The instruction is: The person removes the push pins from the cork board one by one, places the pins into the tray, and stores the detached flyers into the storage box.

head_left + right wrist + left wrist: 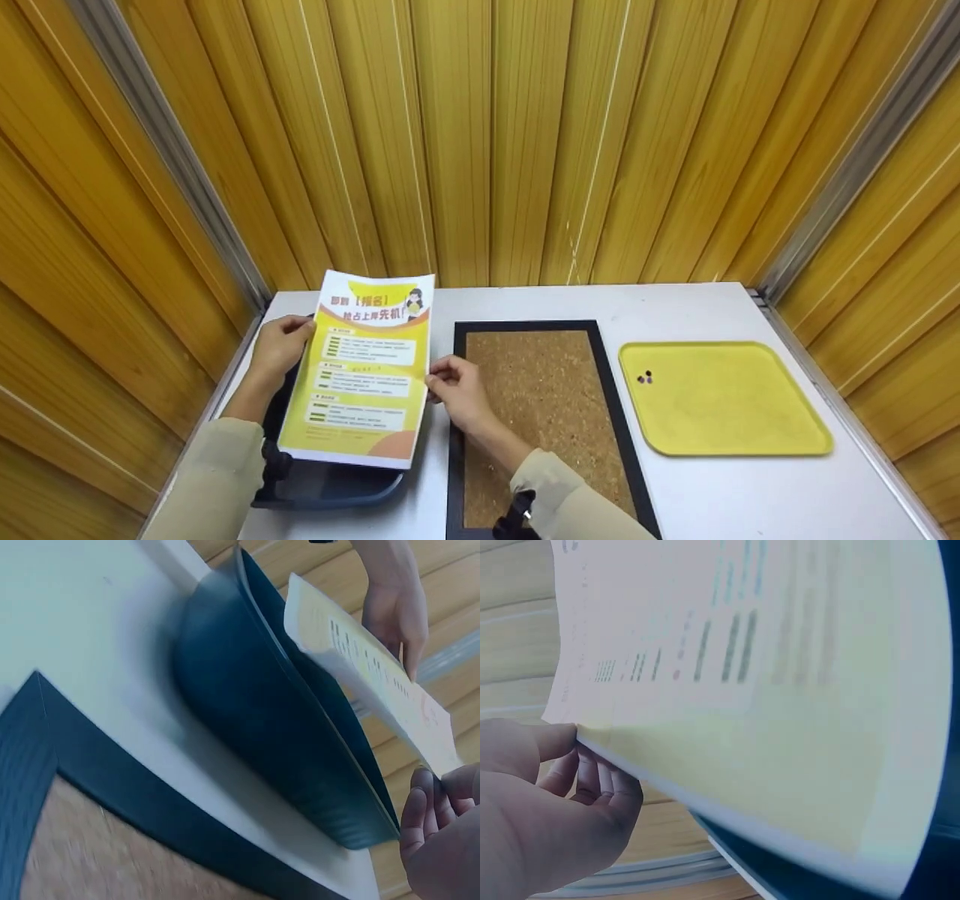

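A yellow and white printed flyer (365,375) is held up over a dark blue bin (337,484). My left hand (282,345) pinches its left edge between thumb and fingers, as the left wrist view also shows with the sheet (795,750) bowing slightly. On the opposite edge, my right hand (461,390) pinches the paper with thumb and fingertips. In the right wrist view the flyer (375,675) hangs above the rim of the bin (262,712). Most of the bin's inside is hidden behind the flyer in the head view.
A cork board (540,420) with a black frame (525,326) lies on the white table (720,495), partly under my right forearm. Farther right is a yellow tray (735,405) with several small dark pins (646,378). Wood-patterned panels (525,150) stand behind and at both sides.
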Demonstrator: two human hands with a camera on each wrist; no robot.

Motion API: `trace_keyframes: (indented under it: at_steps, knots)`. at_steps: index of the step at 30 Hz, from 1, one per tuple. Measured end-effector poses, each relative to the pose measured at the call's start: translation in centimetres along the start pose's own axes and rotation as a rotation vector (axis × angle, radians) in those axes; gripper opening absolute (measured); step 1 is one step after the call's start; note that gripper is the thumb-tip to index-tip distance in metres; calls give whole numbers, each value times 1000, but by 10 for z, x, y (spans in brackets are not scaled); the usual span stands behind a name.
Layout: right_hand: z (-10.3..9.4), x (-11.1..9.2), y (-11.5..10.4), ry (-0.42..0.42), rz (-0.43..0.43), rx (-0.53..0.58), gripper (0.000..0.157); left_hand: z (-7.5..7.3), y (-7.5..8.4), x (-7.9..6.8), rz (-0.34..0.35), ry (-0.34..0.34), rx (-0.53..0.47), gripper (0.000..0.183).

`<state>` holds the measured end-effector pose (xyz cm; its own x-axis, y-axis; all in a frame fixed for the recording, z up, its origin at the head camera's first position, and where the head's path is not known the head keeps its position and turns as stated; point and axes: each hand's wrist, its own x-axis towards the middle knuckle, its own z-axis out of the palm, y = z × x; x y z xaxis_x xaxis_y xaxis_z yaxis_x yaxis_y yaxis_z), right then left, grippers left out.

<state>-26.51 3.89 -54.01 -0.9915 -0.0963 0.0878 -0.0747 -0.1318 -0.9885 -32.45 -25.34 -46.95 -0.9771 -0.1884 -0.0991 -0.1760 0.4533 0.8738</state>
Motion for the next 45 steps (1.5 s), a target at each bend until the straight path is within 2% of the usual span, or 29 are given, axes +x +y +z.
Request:
trace_keyframes:
  at_steps: [8, 12, 16, 21, 29, 35, 45]
  knots:
    - [31, -2, 10, 28, -5, -12, 6, -9, -15, 1, -24, 61, -8, 43]
    - [40, -1, 17, 61, -32, -57, 6, -11, -25, 3, 17, 134, 71, 37]
    - [45, 1, 19, 92, -51, -170, 6, -14, -35, 3, 23, 199, 138, 33]
    - [47, 4, 18, 118, -83, -301, 6, -12, -45, 2, -7, 218, 132, 34]
    - [45, 3, 20, 115, -63, -345, 5, -6, -52, 1, -41, 204, 119, 36]
    - [45, 5, 21, 90, -82, -443, 5, -6, -60, -2, -76, 194, 112, 36]
    - [48, 5, 23, 113, -125, -516, 5, -10, -64, -3, -71, 195, 107, 35]
